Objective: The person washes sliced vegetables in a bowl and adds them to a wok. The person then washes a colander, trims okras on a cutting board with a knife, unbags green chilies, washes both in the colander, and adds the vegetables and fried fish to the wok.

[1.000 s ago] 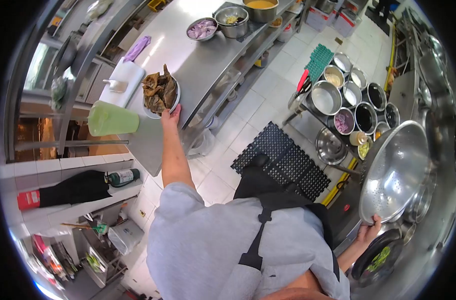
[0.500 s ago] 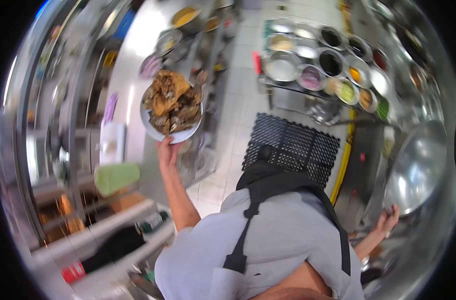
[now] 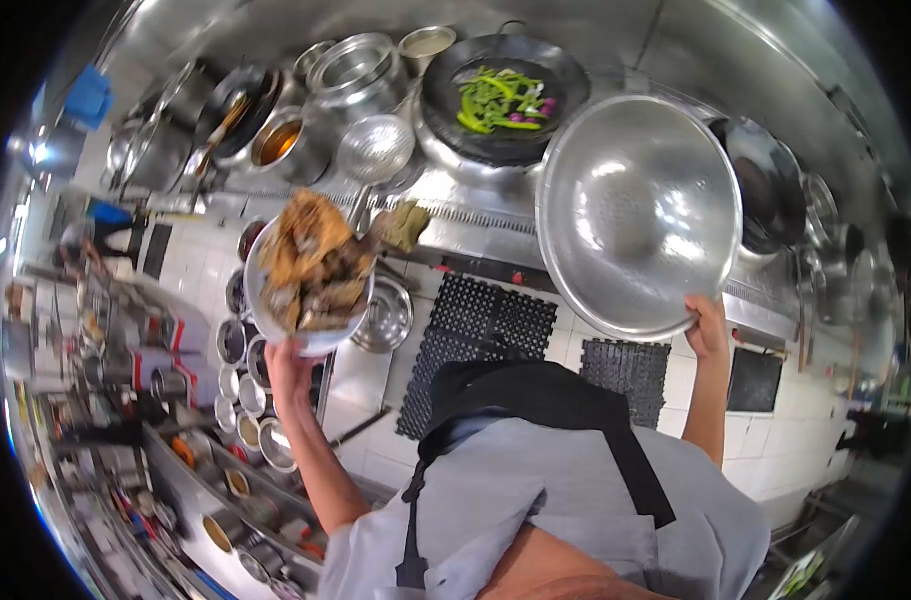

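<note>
My left hand (image 3: 289, 365) grips the near rim of a white bowl (image 3: 326, 342). Browned, fried-looking pieces of food (image 3: 311, 260) are heaped in it, and their exact kind is unclear. On the other side, my right hand (image 3: 707, 325) has its fingers closed on the lower right rim of a large steel bowl (image 3: 636, 215). That bowl is tilted so its shiny inside faces me, in front of the stove. Behind it, to the left, a black wok (image 3: 566, 85) on the stove contains green vegetables (image 3: 501, 100) and some purple pieces.
A skimmer (image 3: 376, 148) lies at the stove's front beside a pot of orange liquid (image 3: 279, 142). Several small ingredient bowls (image 3: 233, 340) line the left. Black mats (image 3: 476, 340) cover part of the floor. Another person (image 3: 91, 245) stands far left.
My view has turned from the counter to the stove. Both hands still hold their bowls; the steel bowl has come from the far right to in front of the stove.
</note>
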Demonstrator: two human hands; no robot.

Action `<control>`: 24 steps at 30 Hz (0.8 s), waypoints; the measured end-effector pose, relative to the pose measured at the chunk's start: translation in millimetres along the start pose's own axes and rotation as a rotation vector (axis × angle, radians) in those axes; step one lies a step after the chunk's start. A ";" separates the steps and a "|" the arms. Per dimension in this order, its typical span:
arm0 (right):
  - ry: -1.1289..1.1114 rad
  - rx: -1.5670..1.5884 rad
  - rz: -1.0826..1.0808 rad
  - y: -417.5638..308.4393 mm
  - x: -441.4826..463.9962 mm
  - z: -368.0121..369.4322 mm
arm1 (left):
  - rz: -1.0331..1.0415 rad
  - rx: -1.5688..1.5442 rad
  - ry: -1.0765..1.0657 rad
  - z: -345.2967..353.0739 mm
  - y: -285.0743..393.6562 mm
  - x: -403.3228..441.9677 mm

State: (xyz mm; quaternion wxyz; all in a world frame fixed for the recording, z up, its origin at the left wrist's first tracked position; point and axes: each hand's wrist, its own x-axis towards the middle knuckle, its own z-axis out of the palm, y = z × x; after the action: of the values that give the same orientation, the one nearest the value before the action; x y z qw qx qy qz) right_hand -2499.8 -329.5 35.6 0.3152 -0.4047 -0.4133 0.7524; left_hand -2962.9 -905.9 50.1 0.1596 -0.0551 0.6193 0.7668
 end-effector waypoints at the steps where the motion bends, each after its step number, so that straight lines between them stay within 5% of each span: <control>1: 0.071 0.008 -0.033 -0.3 -12.6 -18.7 | -0.014 0.019 -0.096 42.2 8.1 40.3; 8: 0.519 0.144 -0.164 21.1 -121.5 -61.7 | -0.105 0.307 -0.626 300.8 50.9 251.9; 13: 0.694 0.233 -0.227 62.1 -182.4 -38.8 | -0.025 0.666 -0.715 436.4 54.1 352.6; 19: 0.846 0.276 -0.194 89.7 -205.4 28.5 | 0.710 1.544 -0.621 556.2 64.4 384.2; 22: 0.906 0.261 -0.195 93.0 -207.2 62.7 | 1.174 1.643 -0.532 593.3 51.9 395.2; 24: 0.924 0.244 -0.169 103.1 -213.5 67.0 | 1.252 1.714 -0.537 608.4 51.3 394.6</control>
State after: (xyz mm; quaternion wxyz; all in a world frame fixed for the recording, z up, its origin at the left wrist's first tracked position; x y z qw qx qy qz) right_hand -2471.3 -574.2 41.7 0.5709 -0.6214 -0.1705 0.5087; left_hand -3282.2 -257.1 124.5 -0.1433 0.5676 0.8106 0.0134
